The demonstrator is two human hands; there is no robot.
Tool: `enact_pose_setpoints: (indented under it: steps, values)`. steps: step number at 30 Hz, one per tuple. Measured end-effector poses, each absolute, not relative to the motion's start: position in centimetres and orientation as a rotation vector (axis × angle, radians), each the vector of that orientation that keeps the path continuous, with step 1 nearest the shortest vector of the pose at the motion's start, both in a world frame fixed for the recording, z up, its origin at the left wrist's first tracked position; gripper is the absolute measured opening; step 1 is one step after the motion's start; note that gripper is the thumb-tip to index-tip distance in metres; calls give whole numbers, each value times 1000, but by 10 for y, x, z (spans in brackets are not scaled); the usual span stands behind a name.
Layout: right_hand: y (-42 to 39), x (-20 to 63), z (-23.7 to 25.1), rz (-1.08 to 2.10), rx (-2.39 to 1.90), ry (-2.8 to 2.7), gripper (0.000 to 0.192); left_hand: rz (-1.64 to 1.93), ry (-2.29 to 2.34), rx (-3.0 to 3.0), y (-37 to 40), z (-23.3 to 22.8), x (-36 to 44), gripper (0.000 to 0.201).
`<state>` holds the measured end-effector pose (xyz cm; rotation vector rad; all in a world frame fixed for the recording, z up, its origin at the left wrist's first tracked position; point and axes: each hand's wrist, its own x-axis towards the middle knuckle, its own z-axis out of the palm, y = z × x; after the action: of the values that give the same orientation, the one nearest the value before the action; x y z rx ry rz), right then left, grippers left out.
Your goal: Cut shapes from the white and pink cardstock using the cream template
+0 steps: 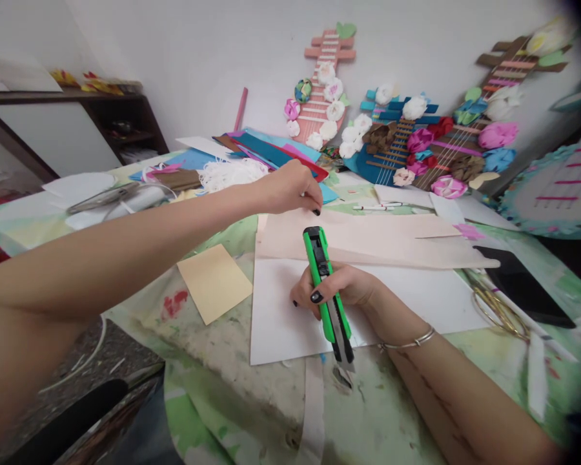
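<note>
**Inspector:** Worktable [223, 361] is paint-stained and cluttered; paper-flower pieces lean on the wall. Hands?

**Assistant:** Right hand [341, 290] grips a green utility knife [326, 294], blade toward the near edge, over a white sheet [290, 310]. Left hand [290, 187], fingers curled, presses the pink paper strip [368, 239] at its far edge.

**Inspector:** Step?

**Assistant:** Cutting, I judge; next needs the strip held steady. No containers visible.

Probably a home craft room: paper-flower wall pieces [397, 139], coloured paper sheets [271, 152] and a paint-stained table [213, 361].
</note>
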<state>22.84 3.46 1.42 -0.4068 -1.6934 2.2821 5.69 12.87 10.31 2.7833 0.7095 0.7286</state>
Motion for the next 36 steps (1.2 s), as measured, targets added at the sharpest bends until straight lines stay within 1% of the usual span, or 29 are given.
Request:
enact_pose_setpoints:
  steps: [3, 10, 15, 17, 21, 24, 26, 30, 31, 33, 36]
  values:
    - [34, 228, 15, 2277, -429, -1711, 13, 722, 694, 2816, 127, 103, 54, 15]
    - [34, 228, 15, 2272, -391, -1704, 11, 905, 744, 2788, 125, 107, 49, 12]
    - [34, 227, 14, 2252, -394, -1727, 10, 963, 679, 2771, 121, 112, 48, 13]
    - [35, 228, 17, 2248, -408, -1817, 12, 982, 699, 2765, 116, 112, 46, 14]
    - [33, 234, 38, 2221, -354, -2125, 20, 997, 711, 2816, 98, 102, 40, 14]
    - [23, 247, 70, 2131, -249, -2056, 28, 1074, 555, 2876, 77, 89, 35, 13]
    - [13, 258, 96, 1932, -244, -1961, 33, 1089, 480, 2897, 61, 78, 33, 11]
    - [1, 273, 133, 1351, -438, -1621, 34, 1051, 404, 2997, 27, 56, 29, 16]
    - [2, 274, 136, 1237, -521, -1522, 33, 1070, 360, 3042, 19, 50, 28, 18]
    - [5, 269, 134, 1025, -651, -1386, 31, 961, 327, 3114, 6, 40, 26, 18]
    - [12, 253, 117, 777, -805, -1348, 17, 959, 292, 3107, -10, 28, 23, 18]
